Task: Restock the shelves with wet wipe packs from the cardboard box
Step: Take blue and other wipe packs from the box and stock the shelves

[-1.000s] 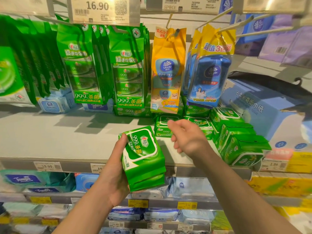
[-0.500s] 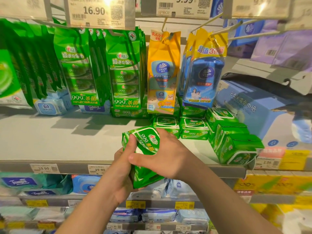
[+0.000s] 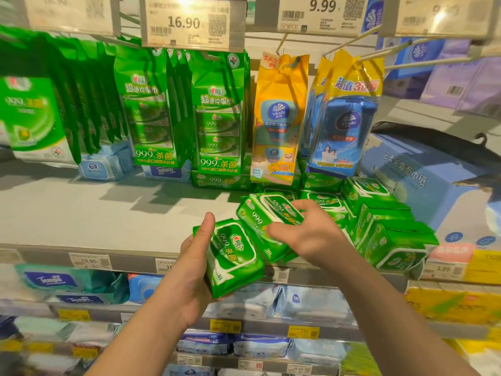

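left hand (image 3: 191, 270) grips one green wipe pack (image 3: 234, 256) while right hand (image 3: 309, 234) holds another pack (image 3: 264, 222) over the shelf (image 3: 95, 221).

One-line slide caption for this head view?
Left hand and right hand each grip a green wet-wipe pack above the grey shelf.

We see glossy green plastic film on the wet wipe pack (image 3: 235, 256) in the left hand (image 3: 189, 270); light glints off its smooth white-edged label. The second pack (image 3: 267, 226), under the right hand (image 3: 306, 234) at one o'clock from the first, has the same slick wrap. The shelf board (image 3: 108, 213) at ten o'clock looks matt, pale and smooth. The price tags (image 3: 187, 21) at twelve o'clock are paper behind shiny clear plastic. The blue tissue box (image 3: 417, 180) at two o'clock looks like smooth printed cardboard.
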`<state>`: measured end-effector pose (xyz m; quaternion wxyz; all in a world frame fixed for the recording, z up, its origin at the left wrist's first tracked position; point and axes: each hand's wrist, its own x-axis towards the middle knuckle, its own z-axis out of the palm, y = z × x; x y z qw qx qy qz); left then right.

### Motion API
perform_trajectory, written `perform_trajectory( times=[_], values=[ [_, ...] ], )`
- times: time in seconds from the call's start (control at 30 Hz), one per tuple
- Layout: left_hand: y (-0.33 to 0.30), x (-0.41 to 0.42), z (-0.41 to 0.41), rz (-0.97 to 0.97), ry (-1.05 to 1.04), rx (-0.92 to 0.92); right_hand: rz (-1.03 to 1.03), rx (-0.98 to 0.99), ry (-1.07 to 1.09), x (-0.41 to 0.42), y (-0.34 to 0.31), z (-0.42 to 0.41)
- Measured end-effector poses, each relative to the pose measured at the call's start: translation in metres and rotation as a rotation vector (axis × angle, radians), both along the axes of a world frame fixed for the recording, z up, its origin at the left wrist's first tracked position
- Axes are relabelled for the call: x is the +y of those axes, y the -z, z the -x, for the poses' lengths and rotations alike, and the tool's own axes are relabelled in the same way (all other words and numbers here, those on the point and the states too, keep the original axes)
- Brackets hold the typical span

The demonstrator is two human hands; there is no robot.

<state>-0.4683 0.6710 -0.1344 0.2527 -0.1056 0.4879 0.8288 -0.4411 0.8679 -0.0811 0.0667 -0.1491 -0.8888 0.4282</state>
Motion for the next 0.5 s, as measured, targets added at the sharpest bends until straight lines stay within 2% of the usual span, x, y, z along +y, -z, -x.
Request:
perform_trajectory(
  times=[0.2,0.5],
  values=[
    [0.005,-0.01,0.0,-0.002,0.0,-0.024,-0.115,0.063,0.066,0.03,0.006,0.02],
    [0.003,-0.013,0.002,0.004,0.015,-0.025,-0.185,0.116,0.041,0.041,0.024,0.061]
  ],
)
